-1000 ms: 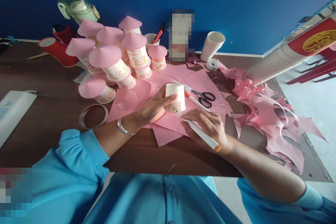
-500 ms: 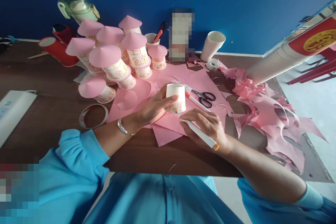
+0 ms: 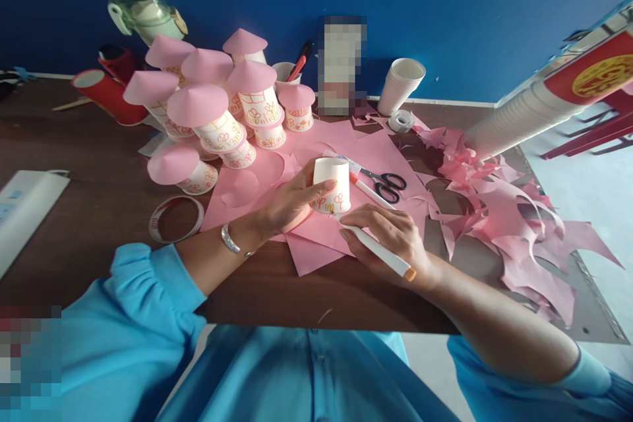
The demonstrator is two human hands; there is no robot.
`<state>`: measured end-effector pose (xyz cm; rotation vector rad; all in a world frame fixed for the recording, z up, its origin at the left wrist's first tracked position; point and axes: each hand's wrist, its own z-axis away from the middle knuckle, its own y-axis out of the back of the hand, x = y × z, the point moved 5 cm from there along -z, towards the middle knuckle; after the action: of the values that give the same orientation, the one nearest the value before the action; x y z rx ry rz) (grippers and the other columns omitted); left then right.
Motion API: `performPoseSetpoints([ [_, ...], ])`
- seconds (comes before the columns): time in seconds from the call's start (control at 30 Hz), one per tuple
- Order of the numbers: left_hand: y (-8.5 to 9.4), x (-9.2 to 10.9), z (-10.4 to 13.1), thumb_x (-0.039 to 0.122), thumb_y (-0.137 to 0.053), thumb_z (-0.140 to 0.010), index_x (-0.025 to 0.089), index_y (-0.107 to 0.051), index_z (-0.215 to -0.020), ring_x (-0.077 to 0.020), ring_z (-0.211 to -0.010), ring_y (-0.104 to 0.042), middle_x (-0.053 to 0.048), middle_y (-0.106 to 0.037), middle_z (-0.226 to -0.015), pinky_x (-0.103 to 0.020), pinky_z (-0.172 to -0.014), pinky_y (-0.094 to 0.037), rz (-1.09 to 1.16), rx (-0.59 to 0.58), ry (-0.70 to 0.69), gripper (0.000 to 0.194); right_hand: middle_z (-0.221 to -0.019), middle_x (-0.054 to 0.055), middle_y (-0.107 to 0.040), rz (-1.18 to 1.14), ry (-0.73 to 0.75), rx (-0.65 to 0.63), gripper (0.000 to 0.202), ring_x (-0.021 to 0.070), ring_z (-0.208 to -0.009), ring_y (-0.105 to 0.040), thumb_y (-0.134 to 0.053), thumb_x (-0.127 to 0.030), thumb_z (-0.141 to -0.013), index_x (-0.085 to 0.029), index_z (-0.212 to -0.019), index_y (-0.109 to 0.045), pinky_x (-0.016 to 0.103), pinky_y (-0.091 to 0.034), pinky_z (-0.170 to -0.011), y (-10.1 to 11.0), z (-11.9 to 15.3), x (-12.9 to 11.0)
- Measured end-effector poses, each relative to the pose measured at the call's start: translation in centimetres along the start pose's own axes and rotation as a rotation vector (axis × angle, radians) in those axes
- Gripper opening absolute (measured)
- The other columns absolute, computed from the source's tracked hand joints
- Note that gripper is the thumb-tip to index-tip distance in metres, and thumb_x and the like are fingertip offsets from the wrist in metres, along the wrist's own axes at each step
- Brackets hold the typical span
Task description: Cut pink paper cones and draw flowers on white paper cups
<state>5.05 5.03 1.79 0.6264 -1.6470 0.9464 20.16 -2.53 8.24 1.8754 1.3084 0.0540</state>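
Note:
My left hand (image 3: 291, 201) is closed around a white paper cup (image 3: 332, 175), held upside down with its rim at the bottom. Small orange and yellow flower drawings run along the cup's lower part. In my right hand (image 3: 390, 234) is a white marker (image 3: 380, 252) with an orange end, its tip close to the cup's lower edge; whether it touches cannot be made out. Below both hands lie pink paper sheets (image 3: 316, 250). Black-handled scissors (image 3: 388, 186) and a white and red marker (image 3: 373, 192) rest just behind my right hand.
Decorated cup towers with pink cone roofs (image 3: 198, 104) crowd the back left. A tape roll (image 3: 177, 219) lies at left. Pink paper scraps (image 3: 514, 224) cover the right side, beside a long cup stack (image 3: 509, 115). More cups (image 3: 401, 86) stand by the blue wall.
The marker in my right hand has shifted very slightly to the right. My left hand and the cup are almost unmoved.

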Motion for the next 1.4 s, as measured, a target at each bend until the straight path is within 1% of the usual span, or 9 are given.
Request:
performPoseSetpoints([
  [0.13, -0.7, 0.6, -0.2, 0.049, -0.07, -0.095, 0.021, -0.067, -0.129, -0.027, -0.112, -0.065, -0.014, -0.07, -0.131, -0.038, -0.088, -0.052, 0.152, -0.016, 0.05, 0.044, -0.081, 0.002, -0.076, -0.006, 0.014, 0.032, 0.014, 0.0166, -0.07, -0.076, -0.066, -0.011, -0.097, -0.02, -0.107, -0.063, 0.026, -0.06, -0.06, 0.5, -0.1, -0.2],
  [0.23, -1.0, 0.9, -0.3, 0.048, -0.071, -0.095, 0.021, -0.066, -0.131, -0.0323, -0.124, -0.063, -0.017, -0.067, -0.139, -0.041, -0.093, -0.052, 0.197, -0.043, 0.048, 0.046, -0.08, 0.0, -0.076, 0.019, 0.018, 0.06, 0.018, 0.0164, -0.069, -0.076, -0.066, -0.01, -0.096, -0.022, -0.108, -0.063, 0.027, -0.061, -0.061, 1.1, -0.4, -0.3],
  [0.3, -0.9, 1.0, -0.4, 0.047, -0.07, -0.095, 0.021, -0.064, -0.133, -0.033, -0.129, -0.062, -0.017, -0.066, -0.142, -0.042, -0.096, -0.052, 0.23, -0.045, 0.036, 0.046, -0.082, 0.0, -0.077, 0.026, 0.014, 0.072, 0.019, 0.0163, -0.071, -0.077, -0.066, -0.009, -0.096, -0.022, -0.108, -0.063, 0.026, -0.061, -0.062, 1.4, -0.5, -0.2],
  [0.53, -0.7, 1.0, -0.4, 0.047, -0.066, -0.096, 0.017, -0.065, -0.131, -0.0333, -0.123, -0.066, -0.019, -0.066, -0.142, -0.043, -0.094, -0.053, 0.263, -0.051, 0.036, 0.046, -0.085, 0.002, -0.076, -0.005, 0.01, 0.075, 0.021, 0.0158, -0.073, -0.076, -0.066, -0.007, -0.095, -0.022, -0.11, -0.062, 0.026, -0.062, -0.065, 1.2, -0.3, 0.2],
  [0.73, -0.5, 0.6, -0.3, 0.042, -0.061, -0.1, 0.019, -0.061, -0.138, -0.0305, -0.122, -0.066, -0.018, -0.065, -0.144, -0.042, -0.094, -0.053, 0.284, -0.048, 0.016, 0.044, -0.086, 0.002, -0.077, -0.02, 0.012, 0.054, 0.019, 0.0163, -0.074, -0.077, -0.066, -0.01, -0.096, -0.023, -0.11, -0.063, 0.027, -0.063, -0.065, 0.8, 0.1, 0.3],
  [0.97, -0.7, 0.9, -0.3, 0.046, -0.064, -0.097, 0.016, -0.064, -0.134, -0.0339, -0.125, -0.065, -0.02, -0.065, -0.144, -0.042, -0.095, -0.053, 0.247, -0.051, 0.03, 0.048, -0.086, 0.002, -0.078, 0.021, 0.037, 0.063, 0.025, 0.0166, -0.07, -0.076, -0.065, -0.006, -0.093, -0.022, -0.112, -0.063, 0.027, -0.061, -0.061, 1.2, -0.2, 0.1],
  [1.13, -0.6, 0.9, -0.3, 0.045, -0.063, -0.098, 0.019, -0.064, -0.138, -0.0299, -0.115, -0.068, -0.018, -0.067, -0.141, -0.041, -0.091, -0.054, 0.269, -0.055, 0.023, 0.047, -0.082, 0.001, -0.077, 0.014, 0.028, 0.046, 0.02, 0.0162, -0.069, -0.076, -0.064, -0.008, -0.094, -0.023, -0.108, -0.063, 0.026, -0.061, -0.062, 1.1, -0.2, 0.0],
  [1.27, -0.5, 0.7, -0.2, 0.041, -0.065, -0.098, 0.022, -0.068, -0.133, -0.0278, -0.111, -0.07, -0.014, -0.072, -0.132, -0.039, -0.091, -0.054, 0.306, -0.053, 0.014, 0.04, -0.082, 0.001, -0.076, 0.001, 0.017, 0.033, 0.015, 0.0153, -0.069, -0.075, -0.065, -0.01, -0.097, -0.022, -0.106, -0.062, 0.026, -0.061, -0.062, 0.8, 0.0, 0.2],
  [1.4, -0.4, 0.5, -0.2, 0.039, -0.064, -0.099, 0.022, -0.067, -0.134, -0.0275, -0.114, -0.069, -0.013, -0.072, -0.133, -0.039, -0.094, -0.055, 0.319, -0.049, 0.019, 0.039, -0.082, 0.001, -0.076, -0.008, 0.015, 0.026, 0.015, 0.0154, -0.07, -0.075, -0.066, -0.011, -0.097, -0.022, -0.107, -0.062, 0.027, -0.061, -0.062, 0.5, 0.1, 0.4],
])
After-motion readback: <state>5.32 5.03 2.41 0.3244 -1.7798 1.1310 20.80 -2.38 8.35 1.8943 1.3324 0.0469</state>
